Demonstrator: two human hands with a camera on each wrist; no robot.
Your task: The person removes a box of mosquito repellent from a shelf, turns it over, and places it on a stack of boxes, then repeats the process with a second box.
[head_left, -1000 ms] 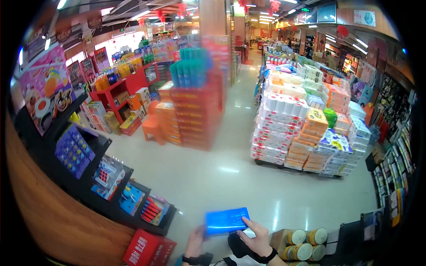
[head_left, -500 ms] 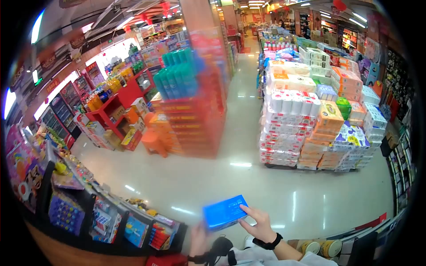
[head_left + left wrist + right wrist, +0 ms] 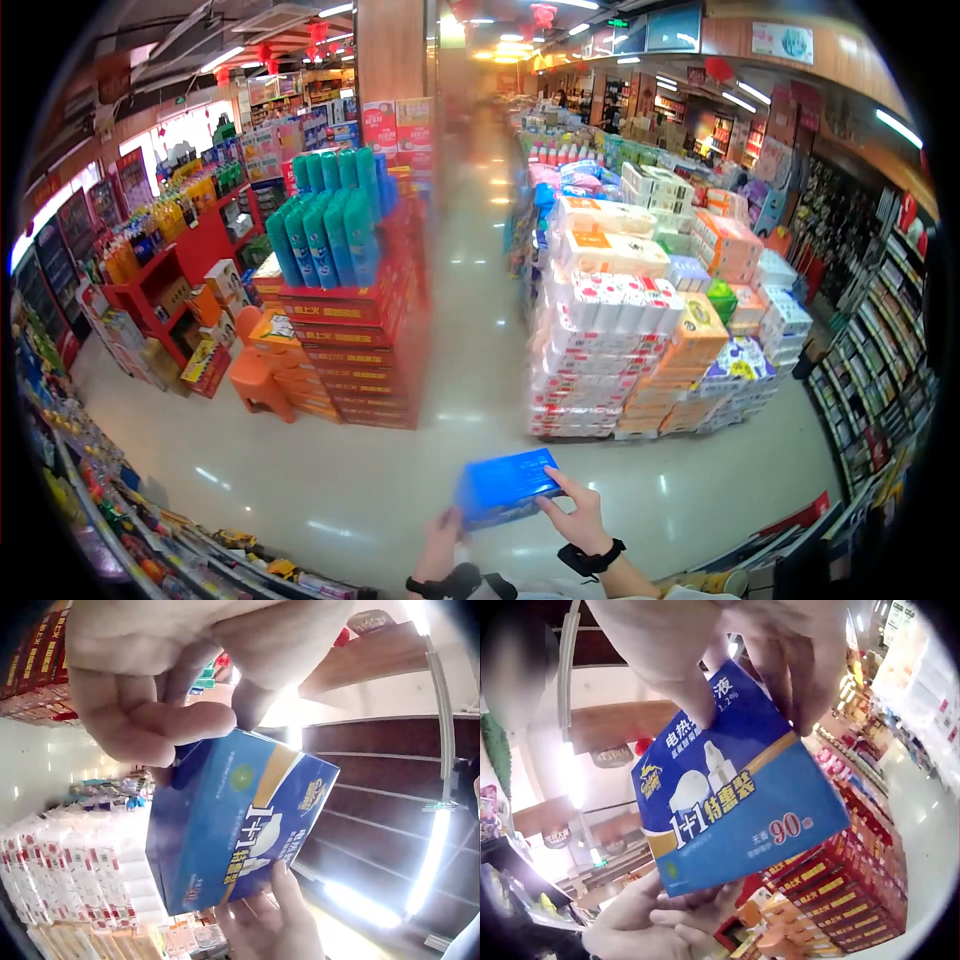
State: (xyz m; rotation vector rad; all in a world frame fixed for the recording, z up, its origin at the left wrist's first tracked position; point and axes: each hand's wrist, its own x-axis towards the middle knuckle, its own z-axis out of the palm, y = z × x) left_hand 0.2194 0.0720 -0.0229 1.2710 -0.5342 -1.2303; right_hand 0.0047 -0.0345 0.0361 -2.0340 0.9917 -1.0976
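Observation:
Both hands hold a blue cardboard box (image 3: 507, 485) out in front of the body. My left hand (image 3: 440, 548) grips its left end, fingers curled at the edge in the left wrist view. At the opposite end, my right hand (image 3: 578, 515) pinches the box between thumb and fingers. The right wrist view shows the printed face of the box (image 3: 735, 787), with "1+1", a large "90", and a pictured small bottle beside a white rounded device. Each wrist wears a black band.
A stack of red cartons (image 3: 360, 370) topped with teal bottles (image 3: 325, 225) stands ahead left, beside an orange stool (image 3: 258, 370). Ahead right is a tall pile of packaged paper rolls (image 3: 590, 350). Shelves (image 3: 870, 370) line the right side; a glossy floor aisle (image 3: 470, 330) runs between the stacks.
The head view has swung, so the carton stack and paper pile now sit further left and lower than half a second ago. The blue box stays between both hands, slightly tilted.

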